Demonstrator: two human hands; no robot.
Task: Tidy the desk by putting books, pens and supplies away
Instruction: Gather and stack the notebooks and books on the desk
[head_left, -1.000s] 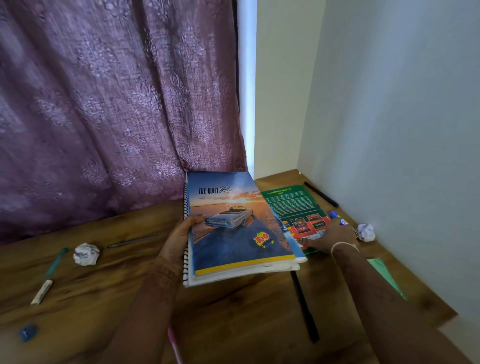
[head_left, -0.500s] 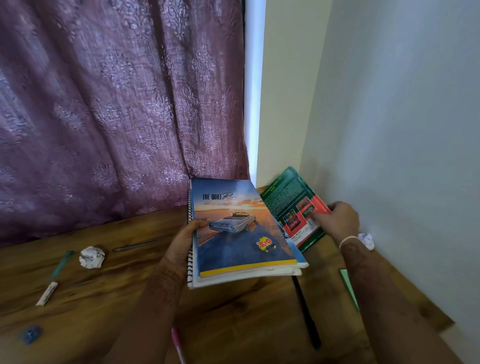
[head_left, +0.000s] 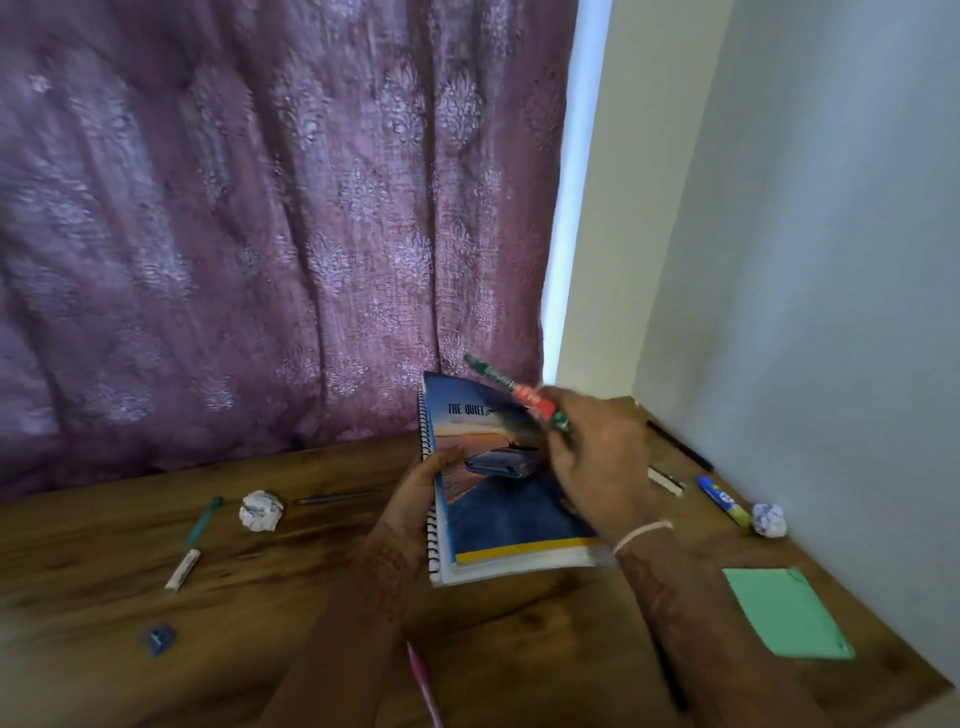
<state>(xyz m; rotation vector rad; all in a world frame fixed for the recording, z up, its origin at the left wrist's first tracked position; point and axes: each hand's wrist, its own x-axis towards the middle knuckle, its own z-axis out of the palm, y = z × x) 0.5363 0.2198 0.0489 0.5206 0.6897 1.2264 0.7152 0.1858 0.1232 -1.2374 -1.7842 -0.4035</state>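
Head view: my left hand (head_left: 421, 491) grips the notebook stack (head_left: 519, 514). My right hand (head_left: 602, 457) pinches the green book (head_left: 511, 387) above it.

1. "THE QUIET" stands in dark capitals near the top of the cover of the blue-covered notebook (head_left: 498, 504). A cursive word follows it, mostly hidden behind the green book (head_left: 511, 388) and the right hand (head_left: 597, 457), so it cannot be read.
2. The green book, tilted over the notebook's upper right corner, carries pale lettering on green and marks on red panels, all blurred past reading.
3. The glue stick (head_left: 723, 492), well to the right of the notebook, bears a white label patch too small to read.
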